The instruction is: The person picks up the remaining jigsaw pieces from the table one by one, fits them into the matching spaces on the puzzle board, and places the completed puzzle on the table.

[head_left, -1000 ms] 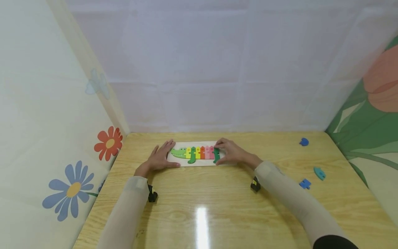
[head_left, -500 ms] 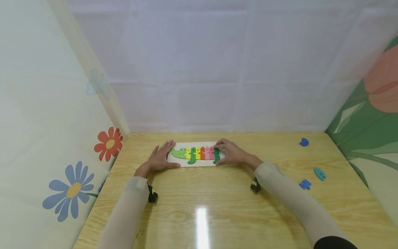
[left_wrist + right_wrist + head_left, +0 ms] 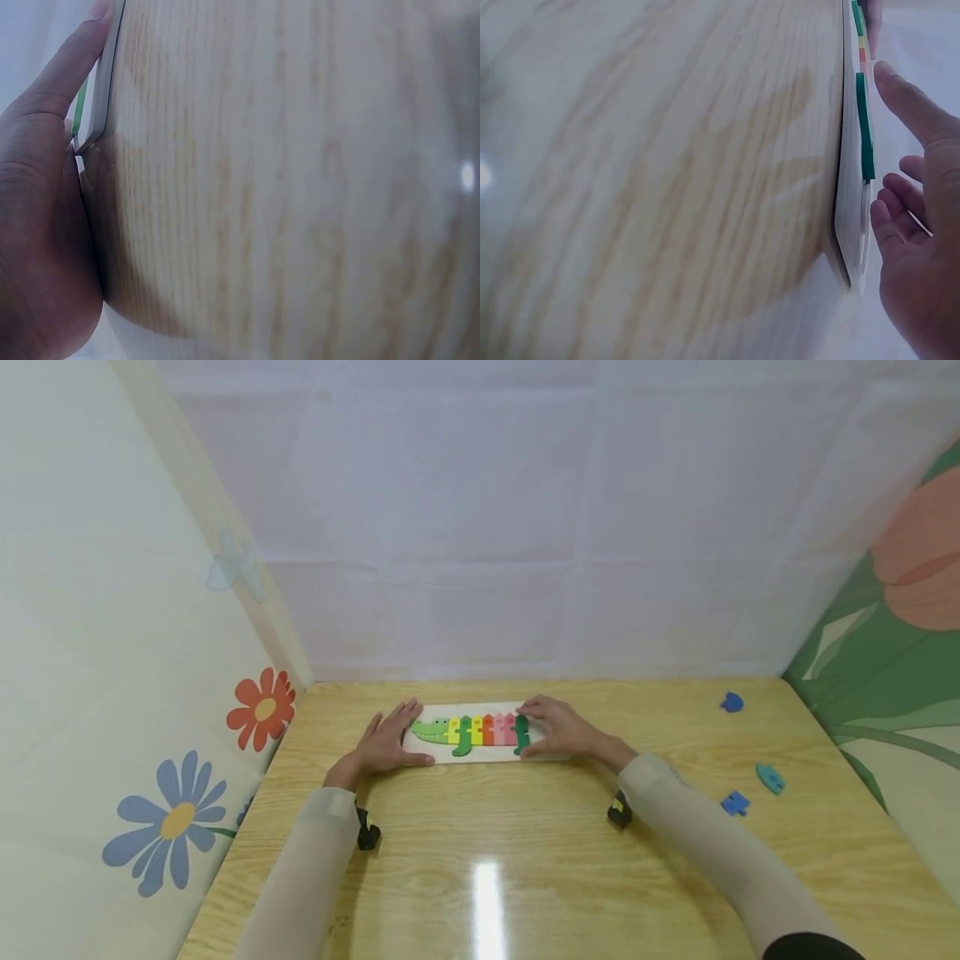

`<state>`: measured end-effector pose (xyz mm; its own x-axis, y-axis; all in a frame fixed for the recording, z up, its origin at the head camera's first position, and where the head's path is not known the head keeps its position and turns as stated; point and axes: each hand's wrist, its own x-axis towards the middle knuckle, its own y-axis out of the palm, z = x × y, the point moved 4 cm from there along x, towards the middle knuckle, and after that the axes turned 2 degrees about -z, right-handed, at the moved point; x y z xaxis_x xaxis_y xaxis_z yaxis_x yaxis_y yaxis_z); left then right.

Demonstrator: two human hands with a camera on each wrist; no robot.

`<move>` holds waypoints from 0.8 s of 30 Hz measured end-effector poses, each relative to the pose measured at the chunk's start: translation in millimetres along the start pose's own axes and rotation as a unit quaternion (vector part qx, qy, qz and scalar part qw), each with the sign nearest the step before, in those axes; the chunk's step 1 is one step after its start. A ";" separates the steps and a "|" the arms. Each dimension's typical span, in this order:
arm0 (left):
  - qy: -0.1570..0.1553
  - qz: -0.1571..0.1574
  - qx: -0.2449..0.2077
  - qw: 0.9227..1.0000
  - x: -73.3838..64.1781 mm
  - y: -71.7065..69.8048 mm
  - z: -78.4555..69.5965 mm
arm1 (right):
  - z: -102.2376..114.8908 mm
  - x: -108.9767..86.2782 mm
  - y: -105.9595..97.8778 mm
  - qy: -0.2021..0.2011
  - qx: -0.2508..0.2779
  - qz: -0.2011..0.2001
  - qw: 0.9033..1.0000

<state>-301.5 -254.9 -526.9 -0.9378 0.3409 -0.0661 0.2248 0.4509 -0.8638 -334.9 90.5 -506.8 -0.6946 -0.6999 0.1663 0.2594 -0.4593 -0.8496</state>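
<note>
The crocodile puzzle board lies flat on the table, and you have a hand at each end of it. Your left hand spans its left end, beside the light-green head piece, thumb straight along the near edge and the grip unclenched. Your right hand sits over its right end, thumb and fingertips about the dark green leg piece; whether that grip pinches the piece or merely hovers there, I cannot tell. Well to the board's right are a dark blue piece level with its far edge, and a teal piece and a blue piece closer to you. The pieces look stiff and should be light, perhaps slick when painted; take the leg by its opposite edges, steadying the board by its rim.
</note>
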 end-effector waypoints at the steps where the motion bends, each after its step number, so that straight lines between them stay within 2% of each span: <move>1: 0.000 0.001 0.000 1.000 -0.2 -0.1 -0.5 | -0.1 -0.6 -0.1 0.001 0.000 0.000 1.000; 8: -0.007 0.007 -0.001 1.000 0.1 -2.4 -1.9 | 2.3 -6.0 -4.2 0.003 0.015 -0.013 1.000; 17: 0.004 0.002 -0.002 1.000 1.3 -0.9 -0.1 | 3.9 -15.7 -13.2 0.018 0.026 -0.023 0.999; 24: -0.001 0.005 -0.004 1.000 0.2 -2.7 -1.7 | 2.0 -23.9 -22.0 0.007 0.021 -0.038 0.999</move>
<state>-301.9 -254.6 -523.7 -0.9357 0.3447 -0.0759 0.2370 0.4543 -0.8587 -322.6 116.3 -491.1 -0.7232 -0.6538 0.2228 0.2319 -0.5337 -0.8133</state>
